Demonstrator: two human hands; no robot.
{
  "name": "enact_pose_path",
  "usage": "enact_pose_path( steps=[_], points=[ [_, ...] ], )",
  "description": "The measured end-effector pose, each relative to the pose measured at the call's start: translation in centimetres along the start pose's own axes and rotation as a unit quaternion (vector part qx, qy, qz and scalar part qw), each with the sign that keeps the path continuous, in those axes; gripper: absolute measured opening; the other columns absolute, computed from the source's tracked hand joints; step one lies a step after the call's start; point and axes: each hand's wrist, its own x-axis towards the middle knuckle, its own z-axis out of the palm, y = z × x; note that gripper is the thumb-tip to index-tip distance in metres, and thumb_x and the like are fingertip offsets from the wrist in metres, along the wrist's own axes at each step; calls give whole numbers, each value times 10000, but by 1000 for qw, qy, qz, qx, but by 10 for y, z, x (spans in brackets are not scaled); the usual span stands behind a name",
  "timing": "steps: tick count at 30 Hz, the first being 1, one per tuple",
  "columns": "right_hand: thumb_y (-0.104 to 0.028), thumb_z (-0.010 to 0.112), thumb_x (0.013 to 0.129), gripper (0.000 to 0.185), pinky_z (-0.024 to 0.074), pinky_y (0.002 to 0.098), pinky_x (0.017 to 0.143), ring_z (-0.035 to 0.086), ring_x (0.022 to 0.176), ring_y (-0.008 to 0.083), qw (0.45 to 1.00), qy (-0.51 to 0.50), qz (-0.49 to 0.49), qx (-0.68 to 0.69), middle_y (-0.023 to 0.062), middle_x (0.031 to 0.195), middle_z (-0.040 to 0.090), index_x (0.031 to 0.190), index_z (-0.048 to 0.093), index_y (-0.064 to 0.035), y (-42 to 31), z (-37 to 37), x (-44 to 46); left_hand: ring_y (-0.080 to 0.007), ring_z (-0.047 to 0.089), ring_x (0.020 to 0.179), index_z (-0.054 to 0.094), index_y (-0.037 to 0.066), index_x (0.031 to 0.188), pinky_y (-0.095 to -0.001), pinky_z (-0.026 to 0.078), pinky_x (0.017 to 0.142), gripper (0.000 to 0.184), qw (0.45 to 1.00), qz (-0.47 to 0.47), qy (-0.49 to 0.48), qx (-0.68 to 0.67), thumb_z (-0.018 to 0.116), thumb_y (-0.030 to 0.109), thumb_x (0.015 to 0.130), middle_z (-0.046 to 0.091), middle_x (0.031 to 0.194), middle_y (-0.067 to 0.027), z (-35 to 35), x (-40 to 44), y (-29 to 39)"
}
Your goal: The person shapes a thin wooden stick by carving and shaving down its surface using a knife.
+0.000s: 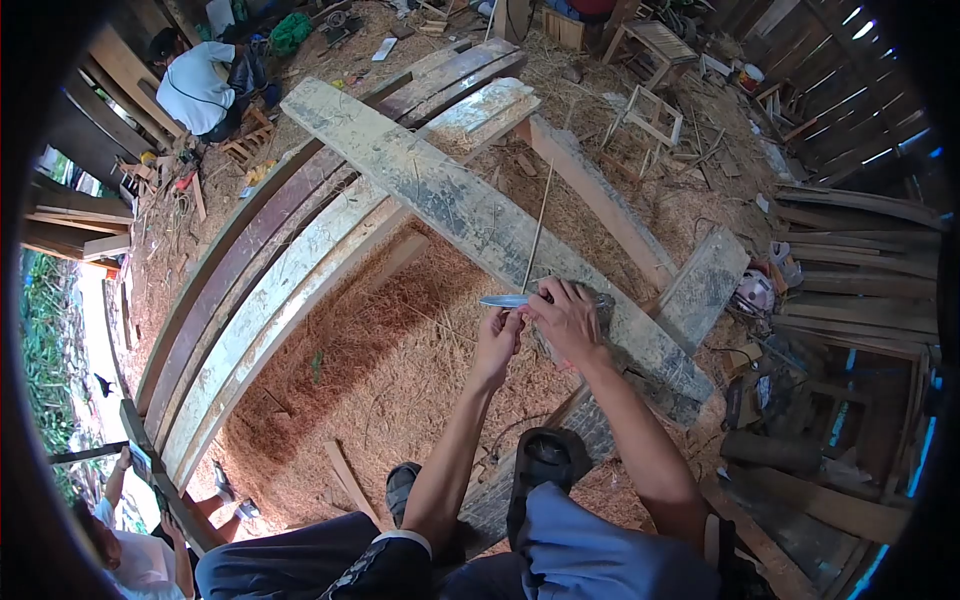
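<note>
the long pale plank [450,205] slants beneath the thin stick [539,220], which rises by both hands. the right hand [570,320] closes on the small silvery blade [503,301]; the left hand [495,348] is curled shut just below, its hold hidden. light, even pressure and fingertips clear of the edge would suit such close work.

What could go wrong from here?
Likeliest: a cut. The left hand's fingertips sit right under what looks like a blade, with the right hand close by.
The long thin strip might snag on the plank.
If dropped, the blade could land near the sandals.
</note>
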Motion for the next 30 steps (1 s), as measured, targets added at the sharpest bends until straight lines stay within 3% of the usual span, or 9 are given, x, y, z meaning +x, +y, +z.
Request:
enact_pose_path(
  steps=[13, 30],
  points=[
    [-204, 692, 819, 52, 445, 379, 727, 575, 861, 227, 1000, -5, -19, -5, 27, 863, 517, 845, 656, -177, -1, -1, 1, -30, 349, 569, 569, 95, 1120, -215, 285, 482, 126, 999, 20, 5, 25, 500, 161, 1039, 434, 724, 68, -1, -9, 3],
    [-260, 720, 827, 123, 437, 378, 746, 574, 868, 225, 1000, -8, -3, -6, 29, 872, 523, 864, 660, -158, -2, -1, 0, -23, 336, 573, 580, 95, 1078, -210, 259, 487, 127, 999, -20, -10, 32, 533, 202, 1029, 430, 723, 76, -10, -9, 14]
  ],
)
